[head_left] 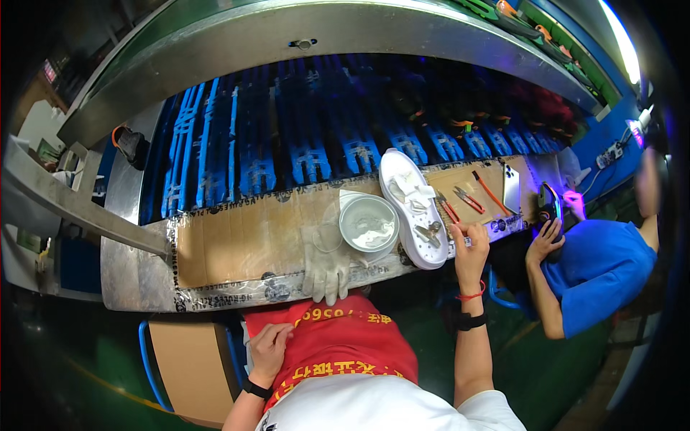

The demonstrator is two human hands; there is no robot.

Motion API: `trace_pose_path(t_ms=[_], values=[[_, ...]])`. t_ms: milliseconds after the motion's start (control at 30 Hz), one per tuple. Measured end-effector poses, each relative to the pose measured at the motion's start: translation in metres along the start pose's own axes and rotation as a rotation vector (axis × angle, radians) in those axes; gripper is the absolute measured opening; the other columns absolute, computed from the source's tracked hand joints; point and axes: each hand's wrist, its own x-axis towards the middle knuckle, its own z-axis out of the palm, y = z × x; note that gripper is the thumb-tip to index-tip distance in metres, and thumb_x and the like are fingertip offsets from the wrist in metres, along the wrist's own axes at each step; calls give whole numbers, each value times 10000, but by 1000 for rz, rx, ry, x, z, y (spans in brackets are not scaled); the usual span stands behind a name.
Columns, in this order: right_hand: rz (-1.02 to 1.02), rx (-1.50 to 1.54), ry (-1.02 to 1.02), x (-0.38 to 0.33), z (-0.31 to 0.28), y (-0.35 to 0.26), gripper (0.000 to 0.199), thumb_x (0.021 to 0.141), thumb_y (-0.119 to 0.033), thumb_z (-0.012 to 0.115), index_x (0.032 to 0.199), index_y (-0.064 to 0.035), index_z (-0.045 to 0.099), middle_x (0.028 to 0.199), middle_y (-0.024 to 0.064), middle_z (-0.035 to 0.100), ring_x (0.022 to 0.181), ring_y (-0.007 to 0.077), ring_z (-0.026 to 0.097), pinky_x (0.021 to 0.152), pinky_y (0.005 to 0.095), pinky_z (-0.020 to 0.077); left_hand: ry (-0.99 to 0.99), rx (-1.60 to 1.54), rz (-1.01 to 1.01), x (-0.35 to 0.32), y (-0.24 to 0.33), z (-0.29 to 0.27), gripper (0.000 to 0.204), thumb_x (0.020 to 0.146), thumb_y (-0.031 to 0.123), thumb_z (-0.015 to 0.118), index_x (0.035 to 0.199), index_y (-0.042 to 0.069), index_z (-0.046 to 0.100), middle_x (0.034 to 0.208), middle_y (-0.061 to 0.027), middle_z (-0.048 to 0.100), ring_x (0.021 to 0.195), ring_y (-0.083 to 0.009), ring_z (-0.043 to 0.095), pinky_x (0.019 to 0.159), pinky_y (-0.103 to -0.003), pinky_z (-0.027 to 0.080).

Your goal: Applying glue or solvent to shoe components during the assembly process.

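Observation:
My right hand (471, 248) is over the table's front edge, just right of a white shoe-sole-shaped tray (392, 172). Its fingers are drawn together by the lower end of a red-handled tool (447, 207); whether they grip it is hard to make out. White crumpled pieces (415, 188) and small metal parts (429, 234) lie in the tray. To its left stands a round grey bowl (350, 221) with whitish stuff inside. A pale work glove (325, 269) hangs over the edge nearby. Low on the left, my left hand (269, 352) rests on the red apron (352, 334), fingers extended, holding nothing.
Red-handled snips (470, 201), a thin red stick (492, 192) and a phone (511, 188) lie on the cardboard (230, 248). Behind runs a row of blue clamps (309, 164). At right, a co-worker in blue (607, 266) holds a dark shoe (550, 215). A cardboard box (190, 370) stands lower left.

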Motion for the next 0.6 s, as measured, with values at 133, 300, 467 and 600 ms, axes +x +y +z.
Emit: trace_pose_path(t_ms=[133,300,467,600], values=[[-9,128,19,3,-1,-15,88,777,-71,715,782,-11,652,753,87,589,728,238,540,681,345,401,-36,-31,-125,-7,-5,1,203,898,95,612,714,9,612,552,-95,575,511,-241,600,477,-318,438],[15,99,12,4,3,-18,97,769,-62,718,775,6,649,735,96,573,692,240,523,644,340,405,-94,75,2,-9,-13,-1,342,929,137,564,614,9,527,550,-113,553,498,-279,573,465,-354,415],[25,94,-55,8,3,-17,104,775,-68,713,788,17,655,726,106,561,680,241,517,626,343,407,-47,17,-4,-5,-8,5,464,985,234,482,577,16,522,499,-84,519,449,-223,546,444,-330,391],[49,88,-71,9,3,-18,96,779,-72,710,805,9,666,722,105,563,674,243,517,628,343,408,-42,29,-9,-4,-7,7,413,962,200,529,591,17,535,501,-87,522,444,-215,543,440,-326,380]])
